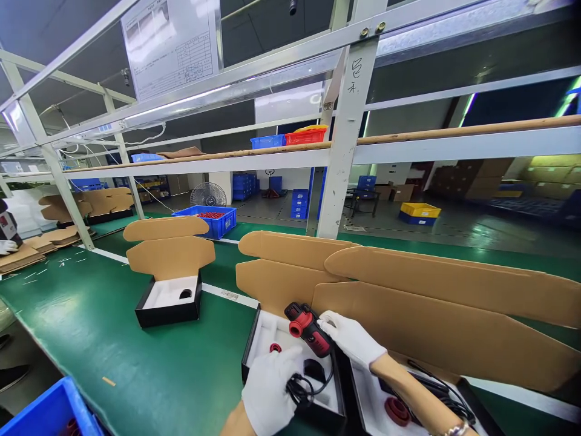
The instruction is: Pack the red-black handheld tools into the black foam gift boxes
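My right hand (351,339), in a white glove, is closed around a red and black corded power tool (313,334). It holds the tool tilted over an open black box (261,333) with a white foam insert. My left hand (272,387), also gloved, grips the tool's bundled black power cord (300,392) above the front of that box. A small red ring (275,347) and a black curved part (314,369) sit in the foam. Part of the insert is hidden behind my hands.
Right of this box, another open box contains a red round part (397,412) and black cord, partly under my right forearm. A third open box (167,313) stands left on the green table (104,327). Blue bins (224,225) stand behind and at lower left. A metal post (340,157) rises behind.
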A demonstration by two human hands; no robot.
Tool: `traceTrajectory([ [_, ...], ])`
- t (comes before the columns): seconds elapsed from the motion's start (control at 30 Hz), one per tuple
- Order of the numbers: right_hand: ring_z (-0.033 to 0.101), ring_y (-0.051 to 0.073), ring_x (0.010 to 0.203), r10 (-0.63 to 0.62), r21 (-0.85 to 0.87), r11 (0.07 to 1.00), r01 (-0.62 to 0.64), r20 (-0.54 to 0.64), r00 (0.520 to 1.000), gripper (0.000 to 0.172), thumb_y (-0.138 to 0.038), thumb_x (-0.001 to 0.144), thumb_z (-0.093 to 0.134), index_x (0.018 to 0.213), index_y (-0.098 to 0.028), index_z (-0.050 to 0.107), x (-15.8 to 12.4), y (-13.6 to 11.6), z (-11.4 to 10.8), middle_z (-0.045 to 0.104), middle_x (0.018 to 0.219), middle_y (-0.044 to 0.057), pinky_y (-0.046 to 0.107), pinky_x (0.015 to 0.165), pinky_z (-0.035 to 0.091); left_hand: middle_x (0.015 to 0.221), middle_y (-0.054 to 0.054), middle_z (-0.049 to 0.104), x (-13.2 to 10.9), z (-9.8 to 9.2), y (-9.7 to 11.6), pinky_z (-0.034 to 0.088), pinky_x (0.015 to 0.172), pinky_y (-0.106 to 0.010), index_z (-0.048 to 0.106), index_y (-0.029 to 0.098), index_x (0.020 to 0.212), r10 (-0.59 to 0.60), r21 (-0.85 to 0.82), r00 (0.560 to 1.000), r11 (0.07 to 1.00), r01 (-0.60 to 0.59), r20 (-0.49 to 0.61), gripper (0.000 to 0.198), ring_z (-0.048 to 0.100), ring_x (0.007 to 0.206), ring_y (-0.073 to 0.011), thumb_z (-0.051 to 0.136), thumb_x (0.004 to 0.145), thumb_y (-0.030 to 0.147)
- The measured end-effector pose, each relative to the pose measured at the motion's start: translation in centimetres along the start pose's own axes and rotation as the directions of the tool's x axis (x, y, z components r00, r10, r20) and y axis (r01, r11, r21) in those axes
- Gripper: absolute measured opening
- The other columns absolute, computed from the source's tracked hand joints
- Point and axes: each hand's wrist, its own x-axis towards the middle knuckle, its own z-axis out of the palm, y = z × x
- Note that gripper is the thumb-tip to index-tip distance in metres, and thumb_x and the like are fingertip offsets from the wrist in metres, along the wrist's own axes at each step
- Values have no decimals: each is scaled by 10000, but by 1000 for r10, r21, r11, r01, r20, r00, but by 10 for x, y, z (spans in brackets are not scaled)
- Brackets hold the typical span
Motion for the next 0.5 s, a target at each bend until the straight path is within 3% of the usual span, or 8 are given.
traceTrajectory([
  [0.07, 590, 237, 847, -6, 9, 1000, 6, 3, 1000, 478, -611, 868, 239, 870, -223, 518, -1, -1, 4, 652, 890, 55, 369, 807, 418, 1462, -80, 550, 3, -5, 3, 551, 691, -406, 562, 212, 1216, 52, 86, 996, 995, -58, 70, 489, 643, 848, -244, 563, 728, 172],
  [0.2, 591, 238, 848, -12, 36, 999, 11, 17, 1000, 486, -620, 856, 232, 851, -224, 513, -5, -7, 12, 651, 891, 59, 375, 814, 427, 1636, -62, 277, 14, -5, 11, 563, 607, -468, 618, 181, 932, 30, 256, 975, 963, -88, 221, 268, 645, 808, -284, 578, 668, 177],
  [0.3, 590, 232, 879, -12, 60, 998, 11, 8, 1000, 508, -633, 872, 226, 874, -224, 527, -8, -12, 14, 653, 931, 50, 372, 843, 430, 1581, -114, 384, 18, -1, 18, 585, 631, -493, 653, 178, 1050, -86, 223, 985, 974, 52, 147, 385, 661, 791, -293, 584, 673, 160],
  [0.4, 587, 229, 881, -10, 70, 997, 10, -2, 1000, 509, -644, 881, 240, 879, -225, 528, -9, -13, 13, 650, 927, 43, 369, 844, 430, 1439, -146, 556, 14, 1, 23, 610, 776, -474, 581, 196, 1306, -155, 20, 988, 988, 155, 10, 562, 681, 852, -264, 557, 748, 131],
  [0.5, 590, 225, 893, -6, 71, 997, 7, -15, 1000, 517, -643, 885, 236, 873, -226, 540, -12, -11, 10, 653, 930, 38, 361, 848, 437, 1348, -134, 624, 4, 1, 21, 596, 930, -442, 514, 220, 1397, -215, -181, 975, 962, 204, -47, 558, 683, 1031, -257, 532, 843, 159],
])
